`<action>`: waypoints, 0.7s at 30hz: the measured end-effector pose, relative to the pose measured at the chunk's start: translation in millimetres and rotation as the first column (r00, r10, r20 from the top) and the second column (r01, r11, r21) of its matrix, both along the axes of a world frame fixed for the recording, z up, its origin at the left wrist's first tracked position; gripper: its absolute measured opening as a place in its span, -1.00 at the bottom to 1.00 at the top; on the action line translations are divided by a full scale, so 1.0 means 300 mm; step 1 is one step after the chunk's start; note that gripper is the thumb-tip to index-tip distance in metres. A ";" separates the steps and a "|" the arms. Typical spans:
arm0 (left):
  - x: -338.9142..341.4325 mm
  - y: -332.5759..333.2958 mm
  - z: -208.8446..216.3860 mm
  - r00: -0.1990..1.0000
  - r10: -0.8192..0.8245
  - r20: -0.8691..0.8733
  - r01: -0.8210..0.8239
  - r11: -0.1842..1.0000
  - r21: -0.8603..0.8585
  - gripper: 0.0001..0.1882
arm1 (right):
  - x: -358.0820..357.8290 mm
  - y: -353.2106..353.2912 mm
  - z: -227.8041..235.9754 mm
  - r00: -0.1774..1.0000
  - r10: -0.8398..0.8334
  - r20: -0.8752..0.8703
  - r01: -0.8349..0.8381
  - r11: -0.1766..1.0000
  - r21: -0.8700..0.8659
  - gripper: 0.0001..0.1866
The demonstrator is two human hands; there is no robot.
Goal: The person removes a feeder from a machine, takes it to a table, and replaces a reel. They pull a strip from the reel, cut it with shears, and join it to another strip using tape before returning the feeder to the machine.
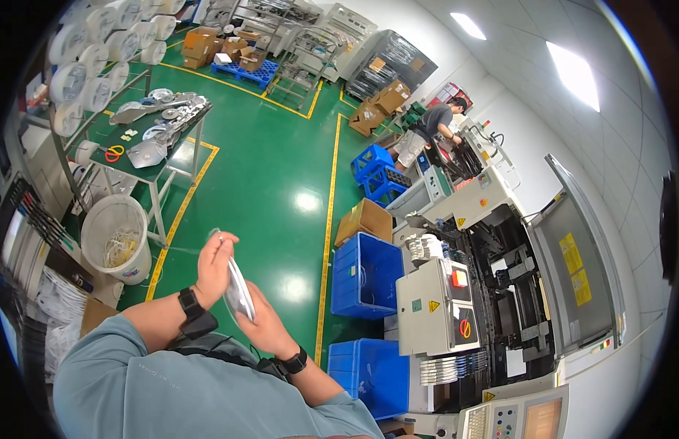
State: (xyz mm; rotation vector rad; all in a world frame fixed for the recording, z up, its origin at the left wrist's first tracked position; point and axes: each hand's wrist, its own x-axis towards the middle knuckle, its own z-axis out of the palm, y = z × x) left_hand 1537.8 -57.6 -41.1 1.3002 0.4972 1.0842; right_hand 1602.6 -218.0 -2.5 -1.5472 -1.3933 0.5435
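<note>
A thin white reel (238,289), seen nearly edge-on, is held upright in front of my body. My right hand (268,322) grips its lower part, with the thumb over the near face and the fingers behind. At the reel's upper end is my left hand (214,269), its thumb and fingers pinched together near the rim. Something small and clear or greyish shows at those fingertips, too small to make out. Part of the reel's face is hidden by my hands.
Blue bins (367,274) and an open machine (515,285) line the right side. On the left stand a white bucket (116,234) with tape scraps, a table (134,172) with feeders and red-handled scissors (114,153), and a reel rack (83,73). A person (434,128) works farther off.
</note>
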 end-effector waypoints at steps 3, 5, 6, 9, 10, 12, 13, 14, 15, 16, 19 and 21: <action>-0.005 -0.017 0.059 0.996 0.048 0.076 -0.085 0.794 0.602 -0.78 | 0.026 0.019 -0.001 0.988 0.102 -0.112 -0.118 0.981 -0.152 -0.33; -0.003 -0.029 0.050 0.991 0.050 0.123 -0.130 0.556 0.821 -0.78 | 0.020 0.006 -0.015 0.995 0.074 -0.072 -0.081 0.990 -0.112 -0.33; 0.013 -0.030 0.004 0.996 0.038 0.084 -0.079 0.821 0.566 -0.78 | 0.013 -0.002 -0.023 0.998 0.044 -0.033 -0.047 0.996 -0.070 -0.34; 0.030 -0.017 -0.039 0.999 -0.012 0.039 0.017 0.992 -0.129 -0.76 | -0.004 -0.019 -0.013 1.000 0.001 0.012 -0.001 1.000 -0.018 -0.35; 0.028 -0.010 -0.052 0.999 -0.023 0.031 0.026 0.992 -0.125 -0.76 | -0.014 -0.029 -0.004 1.000 -0.018 0.012 0.018 1.000 -0.014 -0.35; 0.026 -0.012 -0.062 0.999 -0.050 0.013 0.051 0.991 -0.120 -0.75 | -0.010 -0.034 0.004 0.999 -0.040 0.012 0.040 0.999 -0.010 -0.35; 0.022 -0.026 -0.053 0.999 -0.053 0.012 0.054 0.991 -0.120 -0.75 | 0.001 -0.029 0.009 0.998 -0.017 -0.058 0.012 0.997 -0.080 -0.34; 0.011 -0.049 -0.028 0.998 -0.060 -0.026 0.061 0.997 0.050 -0.75 | 0.009 -0.025 0.013 0.991 0.000 -0.131 -0.020 0.989 -0.148 -0.34; 0.000 -0.071 -0.003 0.996 -0.061 -0.064 0.073 0.973 0.219 -0.74 | 0.013 -0.026 0.013 0.979 0.012 -0.205 -0.057 0.976 -0.212 -0.34; -0.005 -0.085 0.006 0.993 -0.055 -0.101 0.090 0.920 0.381 -0.74 | 0.013 -0.032 0.005 0.978 0.008 -0.207 -0.053 0.976 -0.212 -0.34; 0.010 -0.058 -0.051 0.990 -0.108 -0.092 0.120 0.983 0.136 -0.73 | 0.010 -0.036 -0.021 0.989 -0.044 -0.141 0.008 0.969 -0.246 -0.30; 0.012 -0.035 -0.094 0.988 -0.131 -0.082 0.132 0.991 0.008 -0.72 | -0.001 -0.044 -0.019 0.993 -0.050 -0.103 0.031 0.983 -0.179 -0.31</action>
